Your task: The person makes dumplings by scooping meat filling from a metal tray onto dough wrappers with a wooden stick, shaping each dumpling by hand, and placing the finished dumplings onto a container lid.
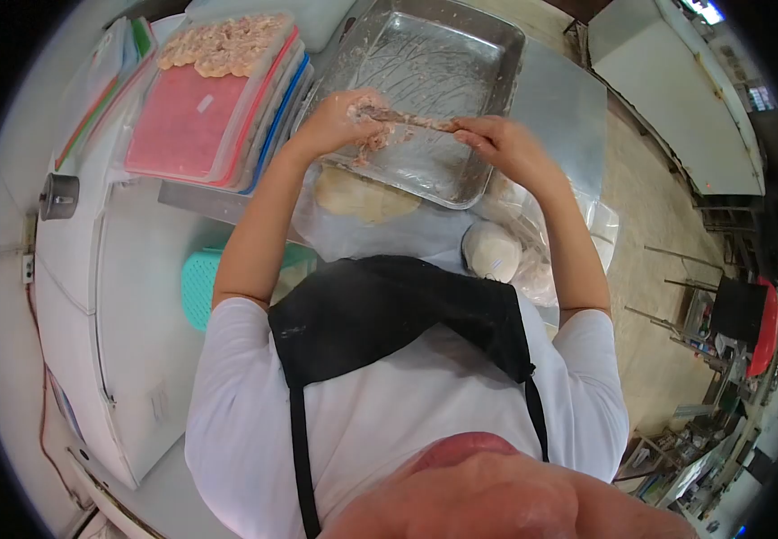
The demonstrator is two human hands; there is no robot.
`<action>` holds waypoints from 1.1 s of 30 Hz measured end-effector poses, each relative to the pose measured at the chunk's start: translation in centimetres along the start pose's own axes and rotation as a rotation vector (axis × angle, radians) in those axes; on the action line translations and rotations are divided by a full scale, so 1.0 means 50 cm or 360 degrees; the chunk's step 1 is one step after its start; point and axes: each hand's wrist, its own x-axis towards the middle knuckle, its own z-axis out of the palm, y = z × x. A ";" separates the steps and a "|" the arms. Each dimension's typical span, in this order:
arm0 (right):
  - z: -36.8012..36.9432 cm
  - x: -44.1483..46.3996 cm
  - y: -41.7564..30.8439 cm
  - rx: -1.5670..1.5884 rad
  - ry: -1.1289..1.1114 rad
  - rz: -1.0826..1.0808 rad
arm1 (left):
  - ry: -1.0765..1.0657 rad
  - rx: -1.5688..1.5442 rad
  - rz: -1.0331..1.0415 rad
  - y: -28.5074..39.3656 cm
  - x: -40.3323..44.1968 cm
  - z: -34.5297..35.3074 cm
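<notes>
Over a metal tray (425, 67) smeared with bits of minced filling, my right hand (501, 148) is closed on the handle end of a long thin utensil (416, 119). The utensil is coated with filling and reaches across to my left hand (344, 121), which has curled fingers with pinkish filling on and below them. Whether that hand grips the utensil's other end or only filling is hard to make out. Below the tray, a flat pale dough round (366, 196) lies on a plastic sheet (317, 225). A white dough ball (492, 251) sits to its right, beside plastic bags (532, 260).
Stacked trays with coloured rims (182, 135) stand at the upper left, filling portions (227, 45) on top. A turquoise basket (198, 287) is below them, a metal cup (58, 197) at far left. Stools and a red chair (764, 328) stand on the right.
</notes>
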 end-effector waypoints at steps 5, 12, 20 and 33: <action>0.005 0.002 -0.050 -0.0352 0.0164 -0.0031 | 0.0120 -0.0028 -0.0202 -0.027 0.019 0.000; -0.107 0.004 0.028 0.0418 -0.0167 0.0192 | 0.0174 -0.0015 -0.0039 0.019 -0.029 -0.018; -0.068 0.007 -0.119 0.0087 -0.0052 -0.0117 | 0.0068 0.0036 0.0322 0.065 -0.069 -0.069; -0.016 0.058 -0.311 -0.0149 0.0202 0.0040 | 0.0146 0.0203 0.0471 0.008 -0.182 -0.264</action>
